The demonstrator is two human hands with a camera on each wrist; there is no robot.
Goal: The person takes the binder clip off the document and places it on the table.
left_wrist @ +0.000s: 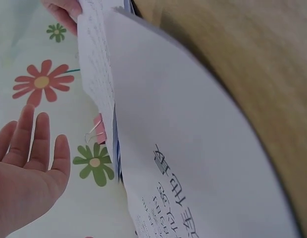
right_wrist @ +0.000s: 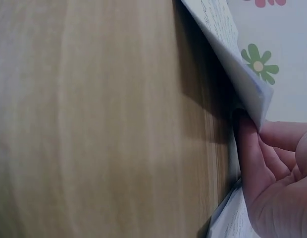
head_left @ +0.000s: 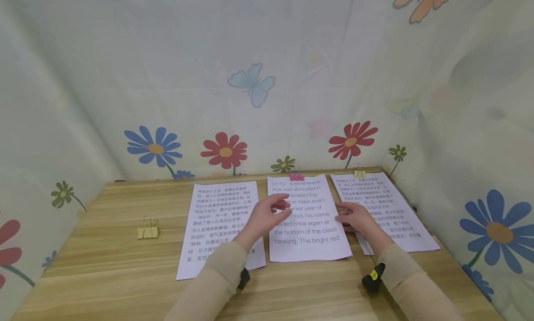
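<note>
My left hand (head_left: 267, 217) hovers over the middle clipped stack of paper (head_left: 308, 249), printed in English, fingers spread and loosely bent with nothing in them. In the left wrist view the left hand (left_wrist: 32, 173) is apart from the paper. A pink binder clip (head_left: 297, 176) grips that stack's top edge. My right hand (head_left: 356, 219) is at the stack's right edge. The right wrist view shows the right hand (right_wrist: 280, 178) pinching the paper edge between thumb and finger, the thumb tip partly hidden under it.
A left stack (head_left: 221, 196) with Chinese print bears no visible clip. The right stack (head_left: 410, 223) has a yellow binder clip (head_left: 359, 173) at its top. Another yellow binder clip (head_left: 148, 231) stands on the wooden table (head_left: 117, 274) at the left. A flowered curtain (head_left: 175, 80) surrounds the table.
</note>
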